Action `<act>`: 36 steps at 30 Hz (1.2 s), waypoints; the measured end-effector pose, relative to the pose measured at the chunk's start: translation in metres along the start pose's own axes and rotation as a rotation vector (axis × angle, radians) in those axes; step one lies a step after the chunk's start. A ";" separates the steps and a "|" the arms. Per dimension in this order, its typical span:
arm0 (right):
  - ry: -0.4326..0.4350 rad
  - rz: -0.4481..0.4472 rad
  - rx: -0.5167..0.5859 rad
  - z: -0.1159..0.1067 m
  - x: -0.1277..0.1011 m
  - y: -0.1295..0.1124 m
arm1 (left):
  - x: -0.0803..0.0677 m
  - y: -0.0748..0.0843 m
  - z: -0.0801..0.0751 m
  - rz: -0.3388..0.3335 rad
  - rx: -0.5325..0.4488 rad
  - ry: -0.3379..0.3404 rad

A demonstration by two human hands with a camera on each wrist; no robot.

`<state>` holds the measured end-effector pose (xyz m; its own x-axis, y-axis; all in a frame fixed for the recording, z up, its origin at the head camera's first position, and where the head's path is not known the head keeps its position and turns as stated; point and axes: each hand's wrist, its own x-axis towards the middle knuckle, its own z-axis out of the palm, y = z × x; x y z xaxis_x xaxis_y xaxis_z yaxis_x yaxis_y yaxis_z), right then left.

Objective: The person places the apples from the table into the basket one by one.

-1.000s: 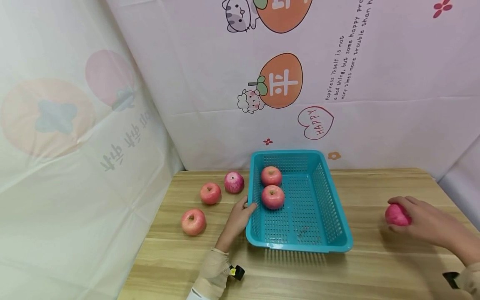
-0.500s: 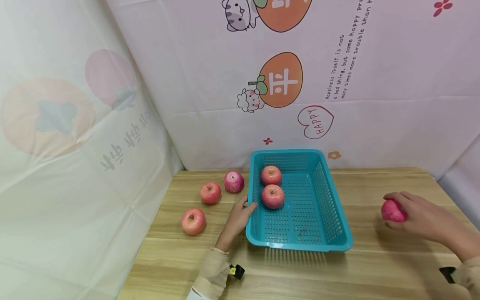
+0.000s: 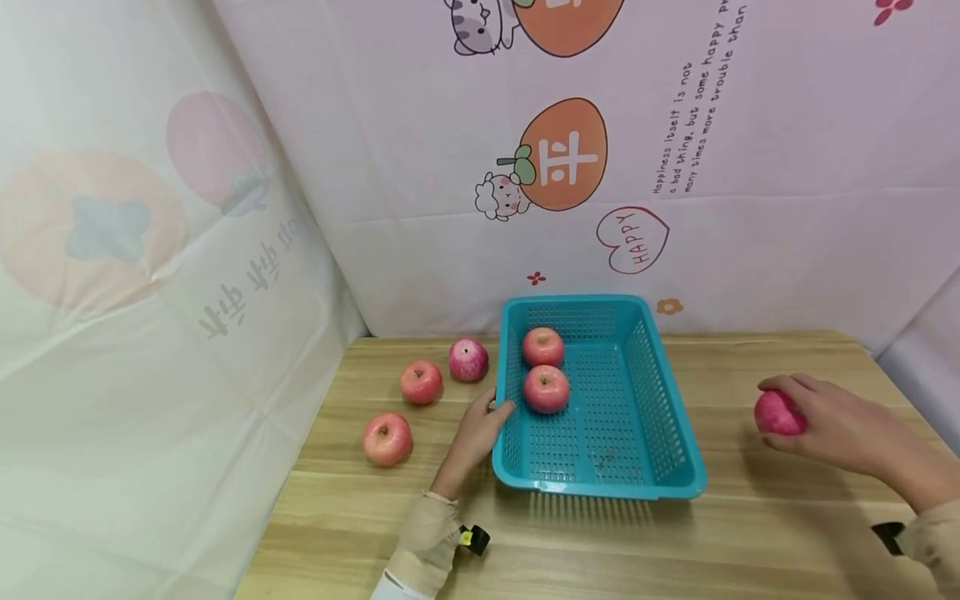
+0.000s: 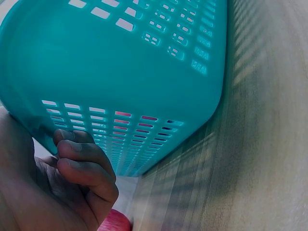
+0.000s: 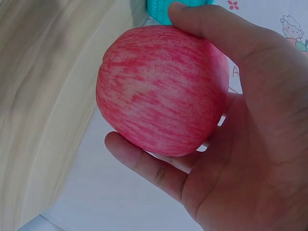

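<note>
Six round fruits show in the head view, five of them lying apart from the right hand [image 3: 840,425]. That hand grips the sixth, a red-streaked apple [image 5: 159,91], well to the right of the turquoise plastic basket [image 3: 652,392]. The right wrist view shows the thumb along one side of it and fingers bent around the other; it seems raised off the wood-grain surface [image 3: 585,558], though no view shows its underside.

As a judgement, this apple is firm, moderately heavy for its size and smooth enough to slip from a loose pinch. It should bruise if knocked or dropped, so a spread hold around its widest part, as here, suits it.

The left hand [image 3: 476,429] holds the basket by its left rim, thumb over the edge and fingers curled outside against the slotted wall. The basket looks light and slightly springy; its thick rim is probably the best place to hold.

Inside, a rear apple [image 3: 543,347] and a front apple [image 3: 547,389] sit near the left wall. To the basket's left lie a nearer apple [image 3: 387,439], a middle apple [image 3: 421,382] and a purplish-pink fruit [image 3: 468,360], likely another apple, just beside the basket.
</note>
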<state>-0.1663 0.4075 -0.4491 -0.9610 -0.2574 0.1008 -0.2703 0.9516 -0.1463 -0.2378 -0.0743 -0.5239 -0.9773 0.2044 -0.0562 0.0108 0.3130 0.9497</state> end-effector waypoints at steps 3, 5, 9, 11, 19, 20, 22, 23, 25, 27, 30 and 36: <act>-0.004 -0.002 0.000 -0.002 0.002 -0.002 | 0.000 0.000 0.000 0.003 0.001 0.001; -0.003 0.002 -0.002 -0.003 0.003 -0.004 | 0.000 0.001 0.000 0.005 -0.002 -0.001; 0.003 0.002 -0.002 -0.006 0.005 -0.007 | 0.001 0.001 0.000 0.011 -0.013 -0.006; 0.005 -0.001 0.001 -0.007 0.006 -0.009 | 0.001 0.002 0.000 0.012 -0.019 -0.008; 0.008 -0.018 -0.002 -0.009 0.012 -0.015 | 0.000 0.002 -0.001 0.009 -0.009 -0.007; 0.012 -0.021 -0.004 -0.009 0.012 -0.016 | -0.001 0.002 -0.001 0.007 -0.013 -0.008; 0.025 -0.024 -0.006 -0.009 0.013 -0.018 | -0.001 0.002 -0.001 0.005 -0.016 -0.011; 0.029 -0.027 -0.006 -0.010 0.013 -0.019 | -0.001 0.002 -0.001 0.004 -0.017 -0.011; 0.036 -0.030 -0.006 -0.011 0.014 -0.021 | -0.001 0.003 -0.001 0.003 -0.016 -0.010; 0.038 -0.033 -0.005 -0.012 0.015 -0.023 | -0.001 0.002 0.000 0.007 -0.013 -0.009; 0.035 -0.034 -0.004 -0.014 0.017 -0.026 | 0.000 0.001 0.000 0.010 -0.006 -0.007; 0.035 -0.023 -0.006 -0.015 0.019 -0.032 | 0.000 0.000 0.000 0.004 -0.001 -0.002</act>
<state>-0.1751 0.3751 -0.4275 -0.9519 -0.2734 0.1383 -0.2919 0.9465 -0.1379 -0.2381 -0.0745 -0.5242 -0.9768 0.2075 -0.0530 0.0145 0.3111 0.9503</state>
